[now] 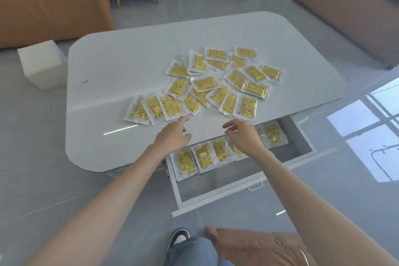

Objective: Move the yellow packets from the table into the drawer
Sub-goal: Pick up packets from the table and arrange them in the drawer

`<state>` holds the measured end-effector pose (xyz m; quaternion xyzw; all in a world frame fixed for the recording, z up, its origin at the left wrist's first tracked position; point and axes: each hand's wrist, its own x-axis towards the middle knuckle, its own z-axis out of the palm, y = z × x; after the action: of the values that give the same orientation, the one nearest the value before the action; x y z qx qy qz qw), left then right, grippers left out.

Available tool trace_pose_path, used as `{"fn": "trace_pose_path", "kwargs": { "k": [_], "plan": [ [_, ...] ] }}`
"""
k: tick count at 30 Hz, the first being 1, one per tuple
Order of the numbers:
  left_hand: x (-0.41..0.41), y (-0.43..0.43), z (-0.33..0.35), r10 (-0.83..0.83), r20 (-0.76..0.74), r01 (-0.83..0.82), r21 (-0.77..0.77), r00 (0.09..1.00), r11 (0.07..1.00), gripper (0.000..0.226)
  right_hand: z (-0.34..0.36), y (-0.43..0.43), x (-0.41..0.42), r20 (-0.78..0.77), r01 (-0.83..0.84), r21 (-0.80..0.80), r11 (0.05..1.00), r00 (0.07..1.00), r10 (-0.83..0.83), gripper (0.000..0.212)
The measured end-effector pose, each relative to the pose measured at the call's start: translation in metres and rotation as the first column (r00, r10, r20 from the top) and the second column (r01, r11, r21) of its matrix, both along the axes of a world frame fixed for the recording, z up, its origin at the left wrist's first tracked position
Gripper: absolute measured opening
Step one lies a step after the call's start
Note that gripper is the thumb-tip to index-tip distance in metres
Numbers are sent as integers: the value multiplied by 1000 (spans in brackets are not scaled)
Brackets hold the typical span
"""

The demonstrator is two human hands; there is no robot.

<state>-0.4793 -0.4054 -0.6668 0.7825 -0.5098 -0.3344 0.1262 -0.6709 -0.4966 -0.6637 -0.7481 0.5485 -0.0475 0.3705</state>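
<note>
Flat yellow packets in clear plastic (204,83) lie scattered on the glossy white table (129,60); some already fill the open white drawer (216,182) near right. Left hand (172,134) and right hand (244,136) hover empty, fingers relaxed. The packets look light, limp and slick: pinch a sealed edge

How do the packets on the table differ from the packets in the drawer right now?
The packets on the table are many; the packets in the drawer are few. The table ones lie scattered at mixed angles and overlap; the drawer ones lie in a row along its far side, partly behind the right hand. Both sets are yellow with clear edges.
</note>
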Motion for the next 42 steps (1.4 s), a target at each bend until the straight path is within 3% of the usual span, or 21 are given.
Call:
{"fn": "trace_pose_path", "kwargs": {
  "k": [8,14,24,34,42],
  "plan": [
    [28,-14,105,97,-134,-98,-3,986,995,54,115,-16,29,42,151,128,980,987,-157,27],
    [40,-33,142,125,-200,-123,22,972,992,54,155,-38,45,9,275,252,928,958,-287,32],
    [51,-82,156,243,-310,-259,-10,919,966,52,176,-87,57,54,343,136,929,934,-352,32],
    [55,-152,133,385,-357,-412,-1,851,911,46,160,-184,84,31,192,45,980,981,-193,35],
    [47,-249,69,569,-312,-594,16,761,804,46,96,-303,103,3,23,123,992,1000,-23,37]
  ]
}}
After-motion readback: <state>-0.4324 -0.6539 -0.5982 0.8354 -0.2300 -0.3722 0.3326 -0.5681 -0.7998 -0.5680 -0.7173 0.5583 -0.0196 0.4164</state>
